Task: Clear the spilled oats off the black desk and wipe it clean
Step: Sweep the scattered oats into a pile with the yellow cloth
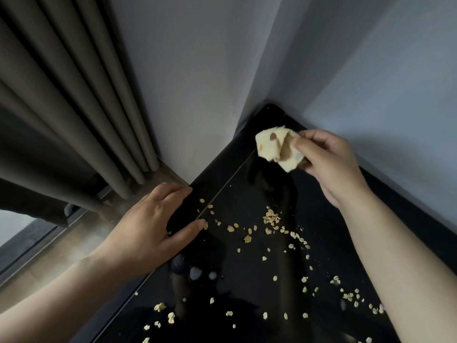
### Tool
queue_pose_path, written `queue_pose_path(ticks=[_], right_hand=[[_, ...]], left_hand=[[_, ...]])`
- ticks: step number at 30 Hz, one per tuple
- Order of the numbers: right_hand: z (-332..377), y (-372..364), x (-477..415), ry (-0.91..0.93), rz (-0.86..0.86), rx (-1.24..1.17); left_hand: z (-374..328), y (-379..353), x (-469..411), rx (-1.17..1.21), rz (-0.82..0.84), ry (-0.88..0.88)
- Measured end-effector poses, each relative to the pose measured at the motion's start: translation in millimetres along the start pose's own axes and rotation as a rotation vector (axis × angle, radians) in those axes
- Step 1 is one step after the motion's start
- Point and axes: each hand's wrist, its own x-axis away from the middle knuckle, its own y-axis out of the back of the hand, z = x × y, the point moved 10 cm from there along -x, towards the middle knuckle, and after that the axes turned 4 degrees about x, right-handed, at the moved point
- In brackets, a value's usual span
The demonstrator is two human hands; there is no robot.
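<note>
The job looks barely begun. Oats [271, 217] lie scattered over the desk [249, 184], from a small heap near the middle to loose flakes along the near and right parts, with a few by the left edge. Only the far corner shows no flakes.

The right hand [331, 164] pinches a small spotted cloth [274, 147] between thumb and fingers. It holds the cloth in the air over the far corner, apart from the surface, so wiping is not yet under way.

The left hand [153, 219] holds nothing. Its fingers are stretched out over the desk's left edge, and its thumb lies on top, just beside a flake.

What is left, by my reckoning, is gathering all the oats and then wiping the whole top.
</note>
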Motion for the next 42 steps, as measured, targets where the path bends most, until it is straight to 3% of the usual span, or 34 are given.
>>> queue_pose_path(ticks=[7,11,14,18,21,24,27,31,35,39,42], right_hand=[[18.4,26.3,24.1,0.104,-0.130,0.218],[37.9,37.2,30.5,0.175,-0.188,0.190],[32.9,56.4,25.8,0.119,-0.267,0.203],[-1.3,68.7,16.4,0.021,-0.196,0.530],[-23.7,84.0,21.4,-0.044,-0.245,0.758],[-14.4,86.5,37.0,0.085,-0.383,0.871],[-14.4,64.4,43.1,0.202,-0.300,0.831],[-23.3,55.6,27.6,0.119,-0.224,0.652],[-12.4,53.6,6.0,0.093,-0.275,0.658],[-31.9,53.6,1.6,-0.008,-0.169,0.764],[-40.4,63.7,4.2,-0.054,-0.155,0.695]], left_hand=[[4.6,1.2,3.1,-0.041,0.011,0.039],[2.0,-2.2,3.1,-0.051,0.022,0.057],[-0.4,-3.9,2.9,-0.052,0.031,0.072],[-3.1,-0.9,2.6,-0.068,0.036,0.085],[-6.6,-0.1,2.1,-0.073,0.035,0.085],[-8.4,-0.6,2.1,-0.082,0.027,0.075],[-8.3,-1.7,2.7,-0.082,0.017,0.074],[-10.2,-6.5,5.1,-0.078,0.026,0.074],[-10.6,-4.1,4.1,-0.087,0.021,0.081],[-9.1,-4.1,4.6,-0.106,0.019,0.081],[-8.4,-4.7,3.7,-0.101,0.016,0.076]])
